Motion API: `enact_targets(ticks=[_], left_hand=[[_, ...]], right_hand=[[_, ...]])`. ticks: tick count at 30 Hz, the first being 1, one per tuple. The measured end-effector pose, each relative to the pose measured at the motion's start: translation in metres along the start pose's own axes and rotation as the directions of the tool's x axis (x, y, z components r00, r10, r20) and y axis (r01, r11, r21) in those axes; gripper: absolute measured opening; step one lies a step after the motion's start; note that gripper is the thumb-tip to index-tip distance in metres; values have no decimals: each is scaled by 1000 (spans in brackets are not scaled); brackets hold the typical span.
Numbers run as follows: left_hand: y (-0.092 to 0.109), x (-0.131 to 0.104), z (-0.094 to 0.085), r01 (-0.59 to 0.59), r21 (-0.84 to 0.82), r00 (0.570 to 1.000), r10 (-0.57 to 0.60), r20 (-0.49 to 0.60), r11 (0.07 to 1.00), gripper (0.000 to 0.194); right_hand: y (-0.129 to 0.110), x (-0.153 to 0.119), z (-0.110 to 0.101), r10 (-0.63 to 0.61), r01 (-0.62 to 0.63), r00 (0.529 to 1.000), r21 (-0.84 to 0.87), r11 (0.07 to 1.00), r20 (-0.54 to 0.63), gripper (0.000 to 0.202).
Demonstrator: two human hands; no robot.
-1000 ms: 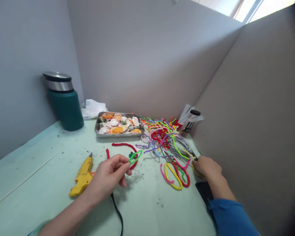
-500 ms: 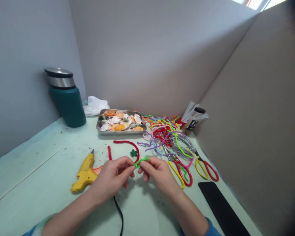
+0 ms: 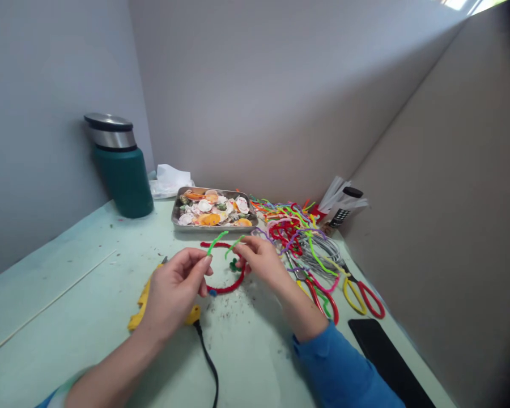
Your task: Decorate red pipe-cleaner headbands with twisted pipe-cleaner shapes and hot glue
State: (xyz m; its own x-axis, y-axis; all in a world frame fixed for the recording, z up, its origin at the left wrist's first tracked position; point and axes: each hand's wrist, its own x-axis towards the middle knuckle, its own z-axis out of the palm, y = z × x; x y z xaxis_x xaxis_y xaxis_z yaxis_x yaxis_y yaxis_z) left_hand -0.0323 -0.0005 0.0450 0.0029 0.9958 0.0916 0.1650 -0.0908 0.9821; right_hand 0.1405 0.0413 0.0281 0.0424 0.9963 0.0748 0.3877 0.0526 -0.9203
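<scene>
Green bottle (image 3: 125, 181) upright at far left; yellow glue gun (image 3: 142, 300) nearer, partly hidden by left hand (image 3: 172, 289). That hand: thumb and fingers pinched on a green pipe cleaner (image 3: 216, 242), tip up, above the table. Red pipe cleaner (image 3: 233, 287) lies curved between the hands. Right hand (image 3: 263, 262): fingertips closed on second green piece (image 3: 229, 251), just beside the first. Scissors (image 3: 352, 277) at right.

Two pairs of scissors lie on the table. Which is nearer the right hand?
The left pair, whose yellow handle is partly hidden behind the forearm. The other pair, farther right, shows both handle loops, yellow and red, uncovered.
</scene>
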Motion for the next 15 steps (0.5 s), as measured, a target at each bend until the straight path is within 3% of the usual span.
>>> enact_targets(ticks=[3,6,10,15], left_hand=[[1,3,-2,45,-23,999,-45,-12,999,19],[-1,2,0,64,-14,992,-62,109,998,20],[-6,-5,12,32,61,938,-51,343,998,20],[-12,-9,20,12,114,916,-57,398,993,21]], right_hand=[[-3,-4,-3,-72,70,997,-37,997,-40,27],[-4,-23,-9,-162,161,987,9,987,7,20],[2,-50,-8,-78,44,992,305,951,101,19],[11,-60,-1,-18,10,1000,444,896,14,14]])
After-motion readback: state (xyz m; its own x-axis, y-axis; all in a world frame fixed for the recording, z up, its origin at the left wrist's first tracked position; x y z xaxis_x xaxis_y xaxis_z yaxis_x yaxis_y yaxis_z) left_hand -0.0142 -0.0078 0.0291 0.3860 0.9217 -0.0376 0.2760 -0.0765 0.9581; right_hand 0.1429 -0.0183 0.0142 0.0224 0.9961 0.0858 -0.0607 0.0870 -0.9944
